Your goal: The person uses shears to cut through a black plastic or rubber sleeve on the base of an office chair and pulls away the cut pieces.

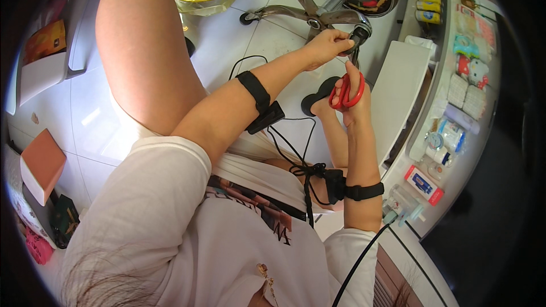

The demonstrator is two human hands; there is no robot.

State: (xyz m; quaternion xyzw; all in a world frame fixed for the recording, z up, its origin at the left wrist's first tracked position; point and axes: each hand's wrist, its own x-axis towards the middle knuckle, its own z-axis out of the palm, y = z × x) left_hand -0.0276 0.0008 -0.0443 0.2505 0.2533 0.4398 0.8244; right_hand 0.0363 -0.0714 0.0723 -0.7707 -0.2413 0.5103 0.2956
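A swivel chair base (310, 21) with curved metal legs lies ahead of me, apparently tipped over. My left hand (329, 49) reaches to the black caster (359, 33) at the end of its nearest leg, fingers closed around the wheel's near side. Just below, my right hand (354, 94) grips a pair of scissors (347, 95) by the red handles. Their blades point up at the caster, close to my left fingertips. The blade tips are partly hidden there, and I cannot tell whether they touch the wheel.
A bin (213, 0) with a green liner stands at the far left of the chair. To the right, a white shelf (438, 153) holds yellow cans (429, 5), a small boxed item (424, 185) and several packages. Black cables (296, 153) hang between my arms. Pale tiles (91, 119) cover the floor.
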